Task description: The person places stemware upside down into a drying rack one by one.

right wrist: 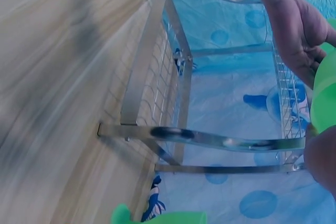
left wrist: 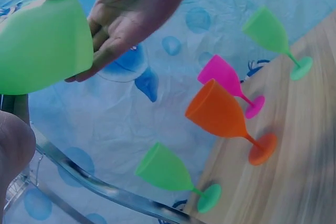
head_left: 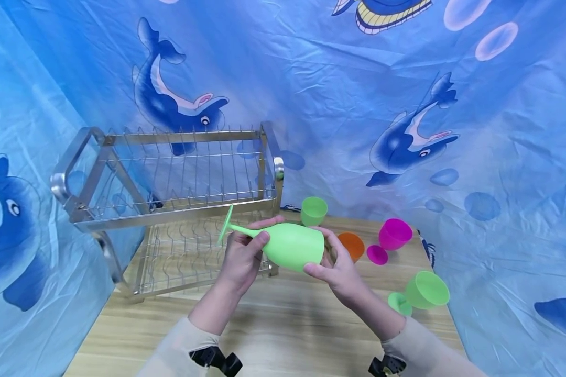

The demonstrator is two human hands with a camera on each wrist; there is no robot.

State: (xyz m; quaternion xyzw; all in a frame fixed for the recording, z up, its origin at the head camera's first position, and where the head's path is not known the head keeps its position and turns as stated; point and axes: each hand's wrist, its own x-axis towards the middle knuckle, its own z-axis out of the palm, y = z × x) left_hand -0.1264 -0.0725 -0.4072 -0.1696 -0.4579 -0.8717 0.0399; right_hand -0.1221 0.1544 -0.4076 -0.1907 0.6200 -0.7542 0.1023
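Note:
A light green plastic wine goblet (head_left: pixel 294 246) lies sideways between both hands above the table, its stem and foot pointing left. My left hand (head_left: pixel 242 256) grips the lower bowl by the stem, thumb on the near side. At the rim end, my right hand (head_left: pixel 341 269) holds the bowl with thumb below and fingers over the far side. In the left wrist view the goblet's bowl (left wrist: pixel 47 45) fills the upper left corner, and the right wrist view catches its open mouth (right wrist: pixel 325 103) at the right edge.
A two-tier metal dish rack (head_left: pixel 176 214) stands on the left of the wooden table (head_left: pixel 283 324). Upright goblets stand right of it: green (head_left: pixel 314 212), orange (head_left: pixel 352 246) partly behind the right hand, magenta (head_left: pixel 395 234), and another green (head_left: pixel 426 289). A blue dolphin-print curtain (head_left: pixel 311 104) encloses the table.

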